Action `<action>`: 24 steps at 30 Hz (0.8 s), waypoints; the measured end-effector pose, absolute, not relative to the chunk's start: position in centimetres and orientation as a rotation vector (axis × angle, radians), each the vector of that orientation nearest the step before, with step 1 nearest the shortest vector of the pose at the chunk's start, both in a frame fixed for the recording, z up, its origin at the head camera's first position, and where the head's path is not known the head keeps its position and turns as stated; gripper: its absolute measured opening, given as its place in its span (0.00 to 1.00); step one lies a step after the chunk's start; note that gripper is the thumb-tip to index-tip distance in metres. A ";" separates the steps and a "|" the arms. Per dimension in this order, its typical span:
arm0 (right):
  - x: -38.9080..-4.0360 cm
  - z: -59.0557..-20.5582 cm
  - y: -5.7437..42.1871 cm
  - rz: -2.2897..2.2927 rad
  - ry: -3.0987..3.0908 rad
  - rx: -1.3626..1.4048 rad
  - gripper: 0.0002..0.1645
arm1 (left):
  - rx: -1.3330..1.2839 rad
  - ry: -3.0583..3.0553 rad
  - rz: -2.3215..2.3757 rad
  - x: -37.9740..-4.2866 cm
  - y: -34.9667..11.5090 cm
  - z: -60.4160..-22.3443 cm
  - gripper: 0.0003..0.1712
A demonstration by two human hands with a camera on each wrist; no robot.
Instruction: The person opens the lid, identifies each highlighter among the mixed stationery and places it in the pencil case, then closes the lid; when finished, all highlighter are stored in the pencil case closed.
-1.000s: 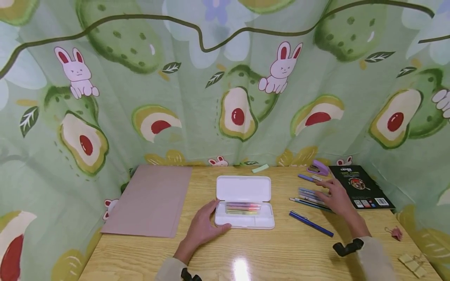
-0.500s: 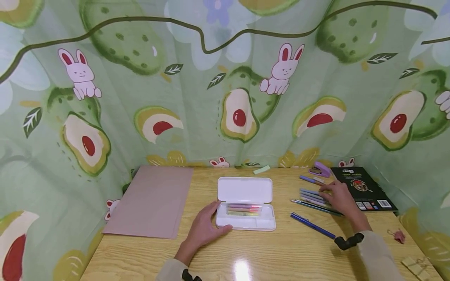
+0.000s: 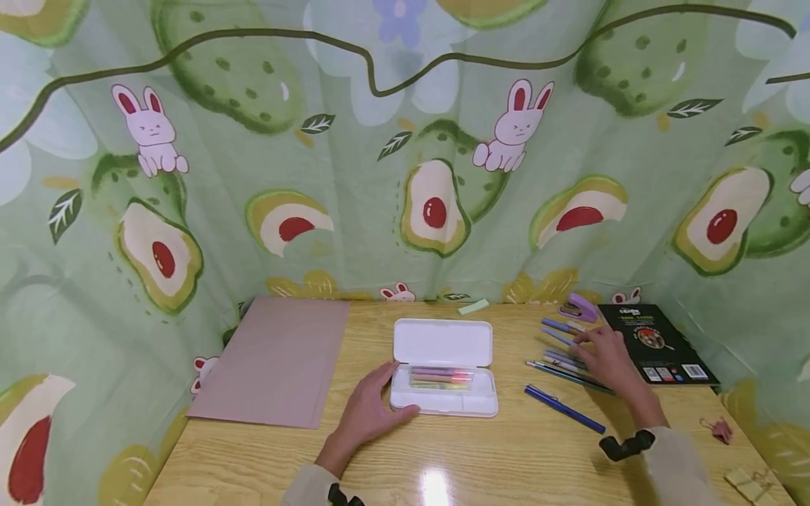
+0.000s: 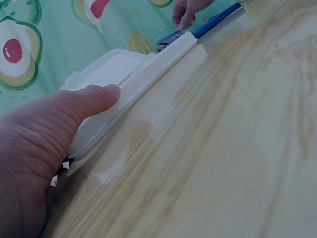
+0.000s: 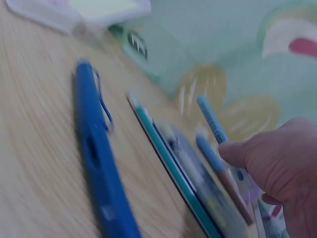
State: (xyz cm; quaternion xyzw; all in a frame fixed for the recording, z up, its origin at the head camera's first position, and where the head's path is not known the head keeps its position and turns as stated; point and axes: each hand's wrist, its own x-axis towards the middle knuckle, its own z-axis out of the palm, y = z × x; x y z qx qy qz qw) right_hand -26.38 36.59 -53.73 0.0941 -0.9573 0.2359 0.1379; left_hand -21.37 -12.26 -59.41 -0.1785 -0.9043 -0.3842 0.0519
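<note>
An opened white pencil case (image 3: 443,341) stands mid-table, with several coloured pens (image 3: 441,377) in its base. My left hand (image 3: 370,407) holds the case's left end, its thumb along the front wall, as the left wrist view also shows. At the right, my right hand (image 3: 607,358) pinches a light-blue pen (image 5: 211,118) between thumb and fingers; part of the pen is hidden by the hand. Beneath and beside that hand lie more pale pens (image 3: 563,360), slim pencils (image 3: 557,372) and a blue-capped brown pen (image 5: 220,168). Nearer me lies a dark-blue clip pen (image 3: 563,409).
A purple stapler (image 3: 579,308) and a black book (image 3: 654,344) lie at the back right. A mauve folder (image 3: 272,362) covers the left side. A pale green strip (image 3: 474,306) rests by the curtain; a pink binder clip (image 3: 718,430) is near the right edge.
My right hand has come down on the pale pens and parted one light-blue pen from the bunch, tilting it toward the back. My left hand stays on the pencil case.
</note>
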 end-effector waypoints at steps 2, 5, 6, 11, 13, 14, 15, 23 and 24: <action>-25.6 -53.3 35.4 0.753 -2.701 0.325 0.05 | -0.539 -2.754 -1.161 -21.3 -12.2 -59.4 0.58; -24.7 -53.0 33.6 0.815 -2.596 0.432 0.05 | -0.534 -2.756 -1.153 -21.3 -12.2 -59.4 0.58; -24.4 -53.1 32.9 0.835 -2.577 0.460 0.06 | -0.532 -2.757 -1.155 -21.3 -12.2 -59.4 0.58; -23.0 -52.9 28.9 0.890 -2.556 0.573 0.08 | -0.520 -2.762 -1.170 -21.2 -12.2 -59.4 0.58; -22.4 -52.7 26.9 0.896 -2.598 0.597 0.08 | -0.515 -2.762 -1.173 -21.2 -12.3 -59.4 0.58; -22.2 -52.7 26.0 0.896 -2.616 0.619 0.09 | -0.513 -2.763 -1.173 -21.2 -12.3 -59.4 0.58; -22.0 -52.7 25.1 0.896 -2.645 0.637 0.09 | -0.512 -2.762 -1.175 -21.3 -12.3 -59.4 0.58; -21.1 -53.8 19.4 0.840 -2.766 0.840 0.09 | -0.525 -2.771 -1.155 -21.4 -12.2 -59.5 0.59; -21.1 -53.9 18.9 0.847 -2.767 0.853 0.09 | -0.524 -2.771 -1.154 -21.3 -12.2 -59.4 0.59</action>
